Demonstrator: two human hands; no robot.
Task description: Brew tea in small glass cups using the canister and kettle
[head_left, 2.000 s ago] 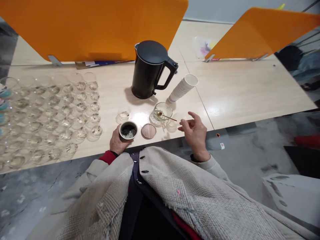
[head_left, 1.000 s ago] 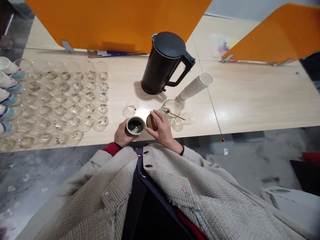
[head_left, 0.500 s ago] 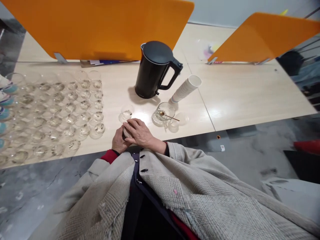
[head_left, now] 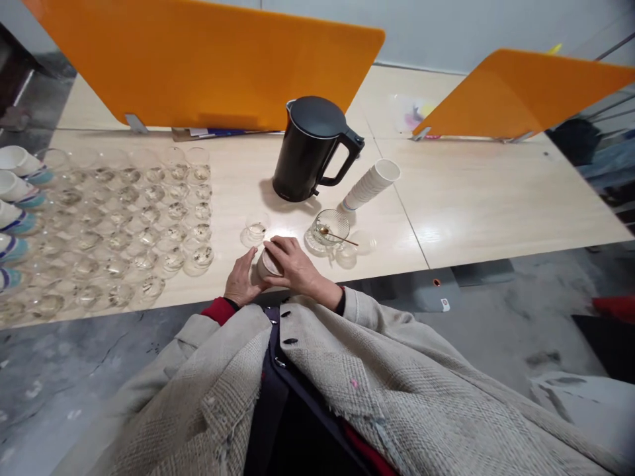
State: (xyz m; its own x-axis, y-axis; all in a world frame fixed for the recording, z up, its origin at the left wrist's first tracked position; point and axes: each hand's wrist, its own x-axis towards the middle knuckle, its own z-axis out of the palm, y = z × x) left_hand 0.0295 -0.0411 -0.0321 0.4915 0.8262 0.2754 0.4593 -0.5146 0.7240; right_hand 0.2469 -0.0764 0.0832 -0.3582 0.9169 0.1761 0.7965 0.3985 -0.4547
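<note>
Near the table's front edge, a small round container (head_left: 270,263) with a pale top and light brown side sits between my hands. My right hand (head_left: 295,268) curls over its top and right side, fingers closed on it. From the left, my left hand (head_left: 242,281) cups its side with thumb and fingers in a C shape; the gap between them shows part of the side. What kind of container it is I cannot make out. Just behind stands a clear cup (head_left: 256,228) with dark bits in its bottom. To the right, a ribbed glass bowl (head_left: 331,227) holds a gold spoon (head_left: 342,238).
A black electric kettle (head_left: 312,149) stands behind, beside a leaning-looking stack of paper cups (head_left: 371,185). Several rows of clear cups (head_left: 173,258) with dark bits fill the left. Paper cups (head_left: 14,218) line the far left. Orange dividers (head_left: 208,66) cross the table.
The hands and container have shifted slightly right. My left hand has loosened from under my right, and more of the container's top and side now shows. The view has tilted up a little.
</note>
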